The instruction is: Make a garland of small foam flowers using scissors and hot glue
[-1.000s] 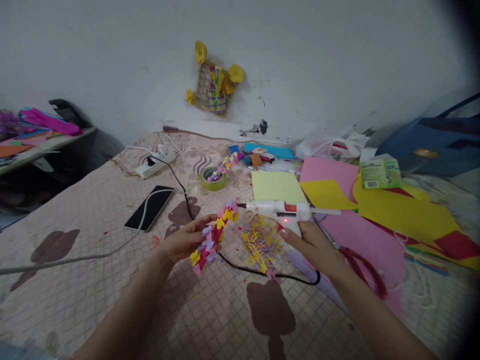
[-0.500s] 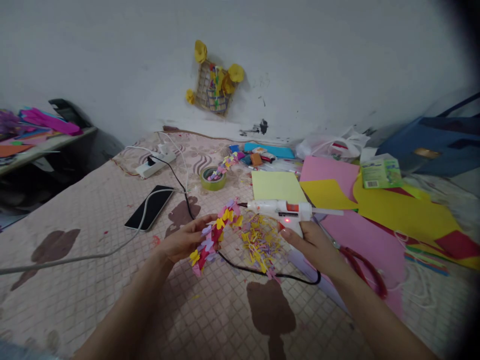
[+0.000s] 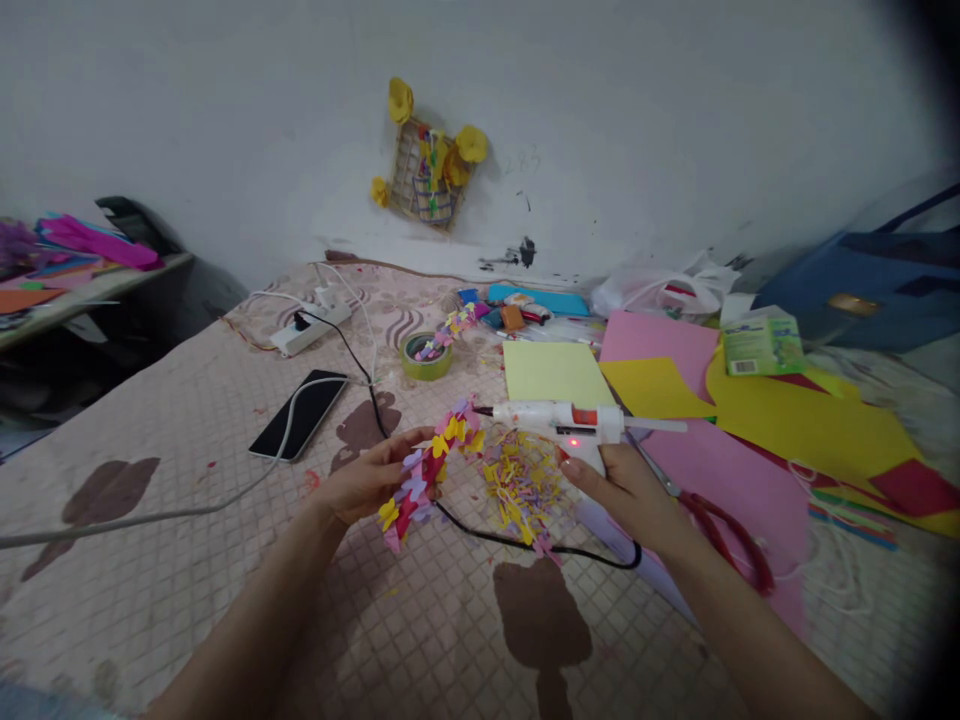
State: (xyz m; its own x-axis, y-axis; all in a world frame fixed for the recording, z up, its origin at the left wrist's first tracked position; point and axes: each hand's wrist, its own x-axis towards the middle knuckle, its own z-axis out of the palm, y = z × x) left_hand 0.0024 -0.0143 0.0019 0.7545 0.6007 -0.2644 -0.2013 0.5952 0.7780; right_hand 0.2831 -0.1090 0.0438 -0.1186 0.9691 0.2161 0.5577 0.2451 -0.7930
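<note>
My left hand [image 3: 375, 478] is closed around a strip [image 3: 430, 470] covered in small pink, yellow and lilac paper flowers, with red showing between them. It is held at a slant above the table. In my right hand [image 3: 626, 490] is a white glue gun [image 3: 559, 416], its red light lit and a clear glue stick poking out behind. The dark nozzle points left and meets, or nearly meets, the strip's upper end. Beneath the gun lies a heap of small paper cut-outs [image 3: 521, 485] in yellow, lilac and pink. The gun's black cord [image 3: 495, 540] loops in front of the heap.
Red-handled scissors [image 3: 727, 545] lie on pink paper [image 3: 772, 500] by my right forearm. A phone [image 3: 298, 415], a power strip [image 3: 311, 328] and a roll of tape [image 3: 425, 362] stand further back. A grey cable [image 3: 187, 518] crosses the left side. Yellow sheets [image 3: 817, 420] spread right.
</note>
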